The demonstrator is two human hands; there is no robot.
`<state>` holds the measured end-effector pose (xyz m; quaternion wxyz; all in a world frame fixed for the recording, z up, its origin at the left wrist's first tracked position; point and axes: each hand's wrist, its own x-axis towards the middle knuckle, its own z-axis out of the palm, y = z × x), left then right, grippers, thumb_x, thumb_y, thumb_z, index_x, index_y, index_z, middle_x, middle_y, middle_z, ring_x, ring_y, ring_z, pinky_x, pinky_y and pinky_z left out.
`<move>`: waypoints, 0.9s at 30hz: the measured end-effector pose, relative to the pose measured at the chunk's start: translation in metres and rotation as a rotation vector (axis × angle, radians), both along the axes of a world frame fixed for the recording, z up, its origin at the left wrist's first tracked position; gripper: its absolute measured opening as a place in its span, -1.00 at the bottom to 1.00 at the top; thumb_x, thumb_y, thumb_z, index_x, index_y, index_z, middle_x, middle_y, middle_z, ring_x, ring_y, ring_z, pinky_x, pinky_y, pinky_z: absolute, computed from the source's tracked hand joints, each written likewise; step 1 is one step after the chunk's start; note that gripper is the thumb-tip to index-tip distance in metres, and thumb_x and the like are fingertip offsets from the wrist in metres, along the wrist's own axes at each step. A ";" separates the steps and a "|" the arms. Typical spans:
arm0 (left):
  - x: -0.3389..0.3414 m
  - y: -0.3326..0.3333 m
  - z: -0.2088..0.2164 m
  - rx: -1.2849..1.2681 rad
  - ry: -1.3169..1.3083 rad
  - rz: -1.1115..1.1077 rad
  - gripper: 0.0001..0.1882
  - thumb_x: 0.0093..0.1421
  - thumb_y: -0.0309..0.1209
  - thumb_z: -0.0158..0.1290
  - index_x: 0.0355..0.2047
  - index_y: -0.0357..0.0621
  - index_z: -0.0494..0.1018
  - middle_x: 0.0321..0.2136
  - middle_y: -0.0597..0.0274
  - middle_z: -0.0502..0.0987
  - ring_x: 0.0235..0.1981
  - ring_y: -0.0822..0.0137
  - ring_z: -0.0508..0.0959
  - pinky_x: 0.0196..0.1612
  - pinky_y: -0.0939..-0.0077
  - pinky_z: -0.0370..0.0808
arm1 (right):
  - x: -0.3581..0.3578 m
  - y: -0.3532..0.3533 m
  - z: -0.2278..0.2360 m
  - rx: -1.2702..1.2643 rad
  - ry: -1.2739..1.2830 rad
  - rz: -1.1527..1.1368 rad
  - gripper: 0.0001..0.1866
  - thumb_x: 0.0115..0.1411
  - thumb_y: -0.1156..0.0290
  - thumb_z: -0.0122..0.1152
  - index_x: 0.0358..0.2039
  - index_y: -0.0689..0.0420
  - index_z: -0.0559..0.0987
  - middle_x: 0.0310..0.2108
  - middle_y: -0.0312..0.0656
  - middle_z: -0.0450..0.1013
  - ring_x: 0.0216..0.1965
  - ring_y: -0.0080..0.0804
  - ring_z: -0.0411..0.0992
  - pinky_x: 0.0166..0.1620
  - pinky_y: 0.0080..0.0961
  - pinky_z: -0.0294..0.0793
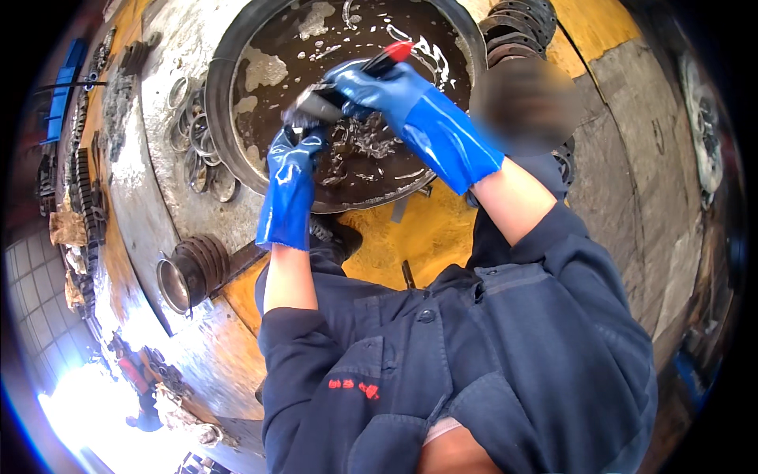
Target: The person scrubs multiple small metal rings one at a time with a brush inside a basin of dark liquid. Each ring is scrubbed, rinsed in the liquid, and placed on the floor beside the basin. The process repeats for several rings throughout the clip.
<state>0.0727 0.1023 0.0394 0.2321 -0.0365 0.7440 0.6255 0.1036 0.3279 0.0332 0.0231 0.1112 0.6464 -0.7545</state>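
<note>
Both my hands wear long blue rubber gloves and are over a round, dark-rimmed basin (219, 103) of murky brown liquid. My right hand (379, 88) is closed round a black-handled tool (383, 62) with a red end, which points up and to the right. My left hand (296, 154) grips a grey metal part (317, 107) just left of the right hand; motion smears it, and its exact kind is unclear. The tool's working end is hidden by the glove and the part. Below them, small shiny metal pieces (371, 138) sit in the liquid.
Loose metal rings (201, 138) lie left of the basin. A stack of ribbed rings (201, 265) stands lower left. Dark discs (517, 28) are piled at the upper right. Bright glare (99, 419) fills the lower left. A blurred round patch hides part of the right side.
</note>
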 end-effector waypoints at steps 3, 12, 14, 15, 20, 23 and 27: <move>0.002 0.010 -0.011 0.052 -0.037 -0.035 -0.63 0.12 -0.73 0.19 -0.08 -0.13 0.71 -0.25 0.32 0.73 -0.30 0.47 0.63 -0.21 0.58 0.54 | 0.018 -0.005 0.063 0.353 -0.039 0.178 -0.39 0.21 -0.18 0.44 0.02 0.08 0.73 -0.10 -0.13 0.69 -0.13 -0.34 0.64 0.10 -0.34 0.59; -0.009 0.011 -0.018 -0.484 0.285 -0.523 -0.64 0.11 -0.33 0.36 -0.10 -0.19 0.66 -0.33 0.21 0.69 -0.30 0.34 0.64 -0.12 0.42 0.58 | 0.002 0.044 0.016 0.661 -0.409 -0.013 -0.44 0.18 -0.14 0.28 -0.15 0.14 0.73 -0.24 0.02 0.68 -0.19 -0.14 0.65 0.01 -0.29 0.58; -0.003 0.009 -0.024 -0.478 0.480 -0.660 -0.59 0.06 -0.32 0.42 -0.06 -0.13 0.69 -0.20 0.11 0.72 -0.17 0.25 0.71 -0.04 0.37 0.61 | 0.008 0.037 0.003 0.833 -0.384 -0.055 -0.47 0.24 -0.12 0.21 -0.11 0.09 0.73 -0.16 0.04 0.68 -0.06 0.02 0.64 0.07 -0.20 0.59; -0.012 0.012 -0.026 -0.596 0.431 -0.823 -0.58 0.02 -0.35 0.43 -0.06 -0.06 0.70 -0.16 0.09 0.72 -0.10 0.16 0.72 0.03 0.35 0.61 | 0.011 0.030 0.001 0.887 -0.401 -0.072 -0.47 0.27 -0.13 0.17 -0.09 0.07 0.73 -0.12 0.02 0.68 -0.02 0.05 0.63 0.08 -0.17 0.59; -0.009 0.012 -0.041 -0.758 0.927 -0.677 -0.55 -0.10 -0.47 0.37 -0.10 0.00 0.71 -0.10 0.10 0.72 0.01 0.06 0.68 0.17 0.28 0.59 | 0.025 0.009 0.009 0.731 -0.311 0.130 -0.44 0.20 -0.15 0.27 -0.13 0.12 0.73 -0.17 0.08 0.68 -0.06 0.02 0.65 0.06 -0.15 0.57; -0.002 0.034 0.004 -0.915 0.594 -0.419 -0.57 0.05 -0.45 0.31 -0.02 -0.05 0.66 -0.10 0.08 0.73 0.01 0.12 0.70 0.14 0.35 0.58 | 0.021 0.007 0.007 0.737 -0.383 0.239 -0.41 0.23 -0.14 0.26 -0.05 0.16 0.69 -0.10 0.09 0.66 -0.03 0.00 0.63 0.09 -0.20 0.55; 0.003 0.004 -0.006 -0.058 -0.083 -0.005 -0.64 0.35 -0.17 0.26 -0.01 -0.17 0.60 -0.23 0.31 0.66 -0.25 0.41 0.59 -0.11 0.48 0.51 | 0.017 0.007 0.001 0.574 -0.426 0.229 -0.49 0.19 -0.05 0.30 -0.03 0.07 0.72 -0.09 0.09 0.66 0.00 0.05 0.62 0.10 -0.18 0.56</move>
